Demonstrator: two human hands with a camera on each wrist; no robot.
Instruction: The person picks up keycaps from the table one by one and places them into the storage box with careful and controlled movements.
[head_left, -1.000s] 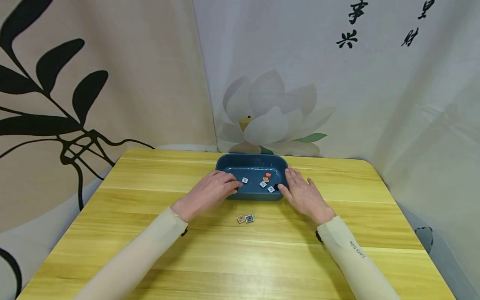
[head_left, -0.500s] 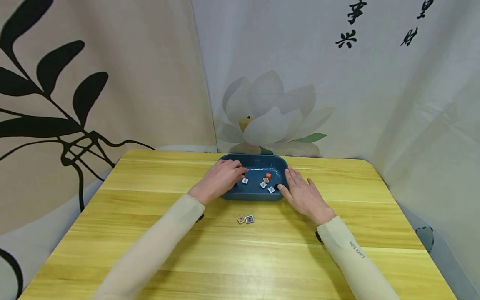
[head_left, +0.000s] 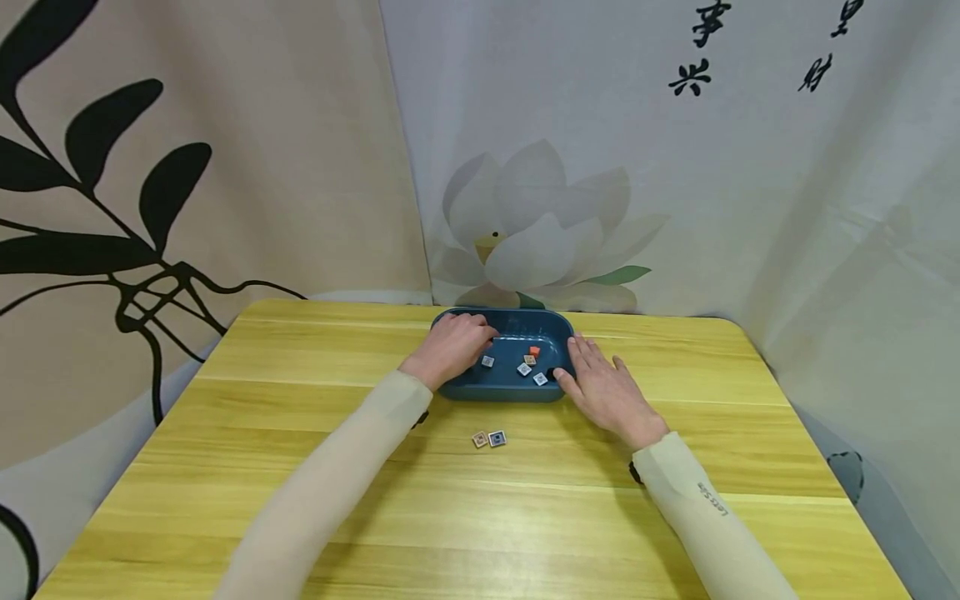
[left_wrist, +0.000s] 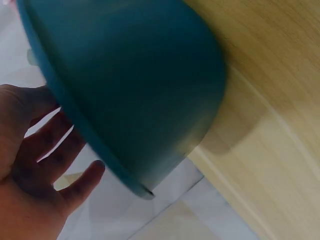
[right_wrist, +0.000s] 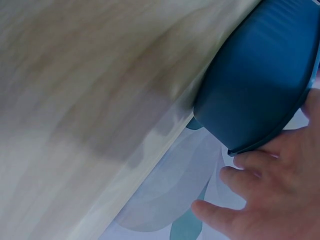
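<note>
A dark blue rectangular tray [head_left: 506, 392] stands near the table's far edge. Inside lie several small square pieces, some pale [head_left: 524, 369], one tan [head_left: 529, 360], one orange [head_left: 534, 351]. My left hand [head_left: 450, 350] reaches over the tray's left end, its fingers bent down inside. The tray wall hides those fingertips in the left wrist view, so I cannot tell if they hold a piece. My right hand [head_left: 607, 392] rests along the right rim with fingers extended, the thumb over the inside. A small dark spot [head_left: 551, 374] shows at this thumb's tip.
Two small square pieces lie side by side in front of the tray, one tan [head_left: 480, 439] and one dark blue [head_left: 497, 438]. The wooden table [head_left: 570, 517] ends just behind the tray, where a printed curtain [head_left: 555, 233] hangs.
My left hand has moved from the tray's front left corner rightward and away from me, over the back left part of its inside. The right hand has kept its place on the rim.
</note>
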